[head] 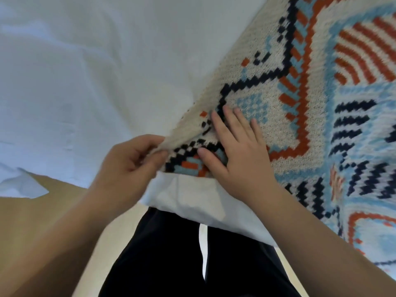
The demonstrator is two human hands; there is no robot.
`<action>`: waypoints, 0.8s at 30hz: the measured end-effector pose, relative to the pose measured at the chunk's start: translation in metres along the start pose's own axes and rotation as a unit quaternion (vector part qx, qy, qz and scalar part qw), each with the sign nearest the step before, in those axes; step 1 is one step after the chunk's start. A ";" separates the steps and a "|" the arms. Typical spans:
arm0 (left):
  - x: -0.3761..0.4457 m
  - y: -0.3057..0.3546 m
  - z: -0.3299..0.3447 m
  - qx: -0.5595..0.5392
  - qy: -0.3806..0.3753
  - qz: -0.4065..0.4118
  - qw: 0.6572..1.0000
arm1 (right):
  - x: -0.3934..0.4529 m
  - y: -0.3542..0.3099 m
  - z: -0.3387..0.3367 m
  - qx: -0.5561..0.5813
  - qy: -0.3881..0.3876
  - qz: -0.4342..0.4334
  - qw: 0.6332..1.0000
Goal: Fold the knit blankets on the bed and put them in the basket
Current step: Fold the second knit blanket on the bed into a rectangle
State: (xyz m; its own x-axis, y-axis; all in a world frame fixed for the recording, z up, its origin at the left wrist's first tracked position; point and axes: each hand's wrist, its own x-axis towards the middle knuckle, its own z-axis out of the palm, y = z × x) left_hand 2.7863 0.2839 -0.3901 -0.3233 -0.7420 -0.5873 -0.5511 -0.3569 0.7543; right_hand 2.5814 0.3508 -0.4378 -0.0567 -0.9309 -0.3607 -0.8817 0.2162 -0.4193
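A knit blanket (300, 86) in cream, orange, light blue and navy lies spread over the right side of the white bed (85, 71). Its near corner is lifted and turned over. My left hand (128, 166) pinches that lifted corner between thumb and fingers at the bed's front edge. My right hand (240, 146) lies flat on the blanket just right of the corner, fingers straight and spread, pressing the knit down. No basket is in view.
The white sheet hangs over the bed's edge (192, 200) in front of me. Tan floor (42, 221) shows at the lower left. My dark trousers (192, 264) stand close against the bed.
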 end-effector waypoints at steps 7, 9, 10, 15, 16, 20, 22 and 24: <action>-0.026 -0.030 -0.071 0.124 -0.066 -0.089 0.986 | -0.023 -0.044 0.018 -0.074 -0.054 -0.056 0.994; -0.018 -0.038 -0.053 0.093 -0.107 -0.125 0.982 | -0.026 -0.051 0.035 -0.108 -0.072 -0.060 0.990; -0.012 -0.042 -0.042 0.064 -0.133 -0.138 0.979 | -0.027 -0.052 0.043 -0.123 -0.076 -0.060 0.988; 0.005 -0.050 -0.017 0.030 -0.062 -0.132 0.989 | -0.030 -0.048 0.054 -0.148 -0.051 -0.054 0.986; 0.003 -0.051 -0.022 0.028 -0.027 -0.135 0.990 | -0.032 -0.049 0.053 -0.147 -0.046 -0.055 0.987; -0.017 -0.054 -0.059 0.034 0.050 -0.157 0.986 | -0.044 -0.057 0.054 -0.148 -0.050 -0.083 0.984; -0.031 -0.057 -0.074 0.081 0.048 -0.159 0.983 | -0.051 -0.066 0.057 -0.145 -0.063 -0.104 0.982; -0.040 -0.060 -0.086 0.126 0.048 -0.175 0.975 | -0.056 -0.073 0.062 -0.141 -0.076 -0.111 0.981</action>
State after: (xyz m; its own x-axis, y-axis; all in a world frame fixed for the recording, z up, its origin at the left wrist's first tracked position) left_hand 2.8987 0.2863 -0.3866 -0.0145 -0.6544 -0.7560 -0.7899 -0.4561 0.4099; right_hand 2.6781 0.4056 -0.4383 0.2038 -0.8864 -0.4157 -0.9599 -0.0974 -0.2628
